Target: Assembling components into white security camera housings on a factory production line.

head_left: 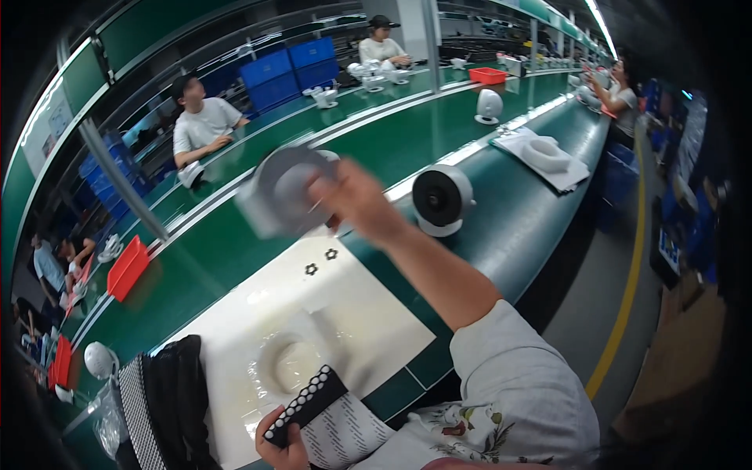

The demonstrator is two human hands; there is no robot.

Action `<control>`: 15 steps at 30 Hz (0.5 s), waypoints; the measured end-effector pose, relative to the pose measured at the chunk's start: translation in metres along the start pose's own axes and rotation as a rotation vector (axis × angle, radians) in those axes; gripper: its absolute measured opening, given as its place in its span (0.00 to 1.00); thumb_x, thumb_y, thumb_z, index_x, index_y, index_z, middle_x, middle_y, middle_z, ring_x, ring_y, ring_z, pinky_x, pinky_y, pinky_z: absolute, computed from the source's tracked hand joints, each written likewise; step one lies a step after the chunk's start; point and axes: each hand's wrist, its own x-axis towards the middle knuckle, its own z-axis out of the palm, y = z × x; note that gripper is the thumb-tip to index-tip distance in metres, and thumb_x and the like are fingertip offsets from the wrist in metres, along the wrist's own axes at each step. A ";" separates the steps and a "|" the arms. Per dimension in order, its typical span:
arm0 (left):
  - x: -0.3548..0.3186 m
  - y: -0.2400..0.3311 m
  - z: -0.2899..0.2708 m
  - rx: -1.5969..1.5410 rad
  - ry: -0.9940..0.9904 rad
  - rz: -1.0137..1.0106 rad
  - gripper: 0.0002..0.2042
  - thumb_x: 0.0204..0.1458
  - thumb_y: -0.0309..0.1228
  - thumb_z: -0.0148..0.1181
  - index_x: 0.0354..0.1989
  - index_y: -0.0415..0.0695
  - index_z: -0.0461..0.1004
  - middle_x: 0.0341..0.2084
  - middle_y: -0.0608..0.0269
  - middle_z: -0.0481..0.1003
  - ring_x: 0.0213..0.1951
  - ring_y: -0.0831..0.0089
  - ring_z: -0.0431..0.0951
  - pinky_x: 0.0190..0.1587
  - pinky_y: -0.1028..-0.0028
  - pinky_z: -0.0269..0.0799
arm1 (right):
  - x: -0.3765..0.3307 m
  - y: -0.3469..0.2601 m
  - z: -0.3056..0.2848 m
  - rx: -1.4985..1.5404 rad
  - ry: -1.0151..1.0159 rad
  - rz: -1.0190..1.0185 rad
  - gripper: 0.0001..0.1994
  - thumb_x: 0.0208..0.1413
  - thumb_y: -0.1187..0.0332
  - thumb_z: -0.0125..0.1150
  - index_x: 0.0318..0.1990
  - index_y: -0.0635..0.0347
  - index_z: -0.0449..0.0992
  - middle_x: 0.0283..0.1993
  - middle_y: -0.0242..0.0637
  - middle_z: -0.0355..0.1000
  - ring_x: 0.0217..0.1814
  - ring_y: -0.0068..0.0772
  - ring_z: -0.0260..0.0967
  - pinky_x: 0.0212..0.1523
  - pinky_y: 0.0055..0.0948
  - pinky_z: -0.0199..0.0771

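My right hand (356,202) is stretched out over the green belt, gripping a round white and grey fan housing (283,192) that is blurred by motion. My left hand (282,445) stays low near my body, closed on a black grille piece with white dots (305,403). Under both hands lies a white foam pad (368,313) with a round hollow in it. Two small black nuts (321,262) rest on the pad's far end.
A finished white fan with a dark face (441,200) stands on the belt to the right. A black grille stack (160,403) lies at the left of the pad. Red trays (127,268), blue crates (290,66) and several seated workers line the belts.
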 end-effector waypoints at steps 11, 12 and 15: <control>-0.008 0.025 0.005 -0.083 0.048 -0.109 0.09 0.47 0.21 0.52 0.37 0.32 0.69 0.33 0.53 0.72 0.32 0.67 0.70 0.38 0.71 0.65 | -0.074 0.039 0.077 0.172 -0.429 0.693 0.15 0.55 0.62 0.49 0.41 0.67 0.62 0.34 0.44 0.68 0.22 0.31 0.70 0.18 0.25 0.72; -0.010 0.022 0.005 -0.134 0.118 -0.071 0.09 0.45 0.21 0.53 0.36 0.32 0.69 0.33 0.52 0.72 0.29 0.68 0.70 0.36 0.72 0.66 | -0.082 0.043 0.082 0.144 -0.450 0.652 0.16 0.54 0.61 0.49 0.41 0.68 0.62 0.33 0.45 0.68 0.22 0.33 0.70 0.18 0.26 0.72; -0.018 0.000 -0.003 -0.307 0.255 -0.064 0.18 0.47 0.35 0.60 0.39 0.32 0.67 0.34 0.57 0.71 0.36 0.70 0.71 0.42 0.73 0.66 | -0.081 0.035 0.083 0.022 -0.561 0.624 0.16 0.55 0.60 0.50 0.42 0.66 0.62 0.29 0.44 0.69 0.21 0.32 0.70 0.18 0.26 0.71</control>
